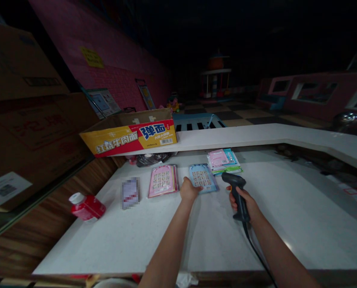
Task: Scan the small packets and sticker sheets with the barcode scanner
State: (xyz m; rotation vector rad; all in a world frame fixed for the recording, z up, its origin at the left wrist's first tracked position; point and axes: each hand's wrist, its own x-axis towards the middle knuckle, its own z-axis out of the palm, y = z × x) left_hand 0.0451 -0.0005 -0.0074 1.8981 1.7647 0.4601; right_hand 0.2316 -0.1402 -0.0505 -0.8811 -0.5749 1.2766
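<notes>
My right hand [246,202] grips a dark grey barcode scanner [240,200] by its handle, with the head tilted toward the blue booklet and a cable running down to the table's front edge. My left hand [190,190] is closed at the near left edge of a light blue booklet [202,177] printed with a grid of small pictures, its thumb lying on the cover. Left of that hand lies a stack of pink booklets [163,181] in clear wrapping. Behind the scanner sits a pile of pink, blue and green packets [224,161].
A white table [130,244] carries a red bottle [88,207] lying at the left and a blurred-out item [130,193]. A raised white shelf [241,137] holds an open noodle carton [136,134]. Large cardboard boxes [31,136] are stacked at the far left.
</notes>
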